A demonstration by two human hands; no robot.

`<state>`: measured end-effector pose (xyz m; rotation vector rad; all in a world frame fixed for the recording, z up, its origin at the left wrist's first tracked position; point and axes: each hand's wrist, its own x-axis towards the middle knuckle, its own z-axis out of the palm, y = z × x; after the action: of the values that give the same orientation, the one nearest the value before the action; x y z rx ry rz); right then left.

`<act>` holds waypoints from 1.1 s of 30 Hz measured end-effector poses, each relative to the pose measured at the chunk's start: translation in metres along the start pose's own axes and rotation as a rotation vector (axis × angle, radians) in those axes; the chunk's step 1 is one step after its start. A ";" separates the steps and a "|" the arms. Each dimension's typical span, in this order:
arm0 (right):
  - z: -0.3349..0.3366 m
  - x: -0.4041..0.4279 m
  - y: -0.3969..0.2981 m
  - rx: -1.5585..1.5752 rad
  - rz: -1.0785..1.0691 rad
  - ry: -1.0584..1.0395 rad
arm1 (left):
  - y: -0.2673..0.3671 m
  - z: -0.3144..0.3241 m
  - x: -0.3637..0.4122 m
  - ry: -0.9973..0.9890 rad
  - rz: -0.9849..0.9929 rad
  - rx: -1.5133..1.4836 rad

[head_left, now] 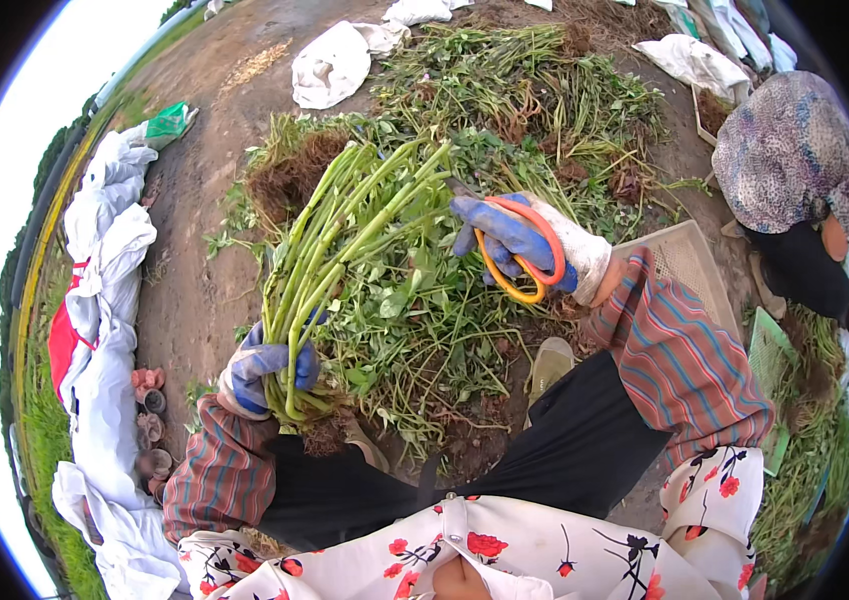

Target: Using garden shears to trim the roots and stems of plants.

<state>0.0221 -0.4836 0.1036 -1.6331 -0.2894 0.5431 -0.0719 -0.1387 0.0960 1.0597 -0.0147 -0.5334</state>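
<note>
My left hand (pixel 274 367), in a blue-palmed white work glove, grips a bunch of thick green plant stems (pixel 342 232) just above their brown roots (pixel 325 435). The stems slant up and to the right, and their upper ends look cut off. In my right hand (pixel 526 240), gloved alike, are scissors with orange and yellow handles (pixel 561 259). Their dark blades (pixel 460 187) lie beside the stems' upper ends; whether they touch cannot be told. Below both hands spreads a heap of leafy cut greens (pixel 424 322) on bare soil.
A perforated plastic crate (pixel 683 262) stands right of my right forearm. At the far right another person (pixel 792 157) bends low. More rooted plants (pixel 522 97) lie ahead, near a white sack (pixel 331 66). White sacks (pixel 106 337) and small pots (pixel 151 427) line the left.
</note>
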 end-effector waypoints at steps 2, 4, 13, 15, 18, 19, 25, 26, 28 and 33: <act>0.002 0.004 0.001 -0.023 0.028 -0.019 | 0.002 -0.004 0.001 0.022 -0.025 0.006; 0.005 0.010 0.005 -0.036 0.060 -0.038 | -0.001 -0.007 0.000 0.021 -0.039 0.030; 0.002 0.045 0.007 0.002 0.077 -0.014 | -0.007 -0.005 0.011 0.069 -0.034 -0.007; 0.002 0.051 0.011 -0.038 0.092 -0.001 | -0.006 -0.011 0.013 0.121 -0.024 0.083; 0.003 0.059 0.019 -0.113 0.121 -0.015 | -0.007 -0.009 0.015 0.160 0.006 0.123; 0.002 0.057 0.020 -0.113 0.126 -0.015 | -0.009 -0.008 0.016 0.191 0.028 0.136; 0.003 0.054 0.025 0.183 0.012 -0.184 | -0.011 -0.022 0.016 0.138 0.048 -0.005; 0.004 0.053 0.021 0.167 0.045 -0.205 | -0.012 -0.024 0.017 0.135 0.046 -0.007; 0.009 0.053 0.016 0.187 0.027 -0.230 | -0.012 -0.024 0.016 0.116 0.059 -0.054; 0.009 0.062 0.016 0.242 0.087 -0.212 | -0.011 -0.010 0.020 0.102 0.032 -0.022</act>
<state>0.0688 -0.4478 0.0761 -1.3599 -0.2972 0.7896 -0.0563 -0.1438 0.0768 1.0619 0.0634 -0.4491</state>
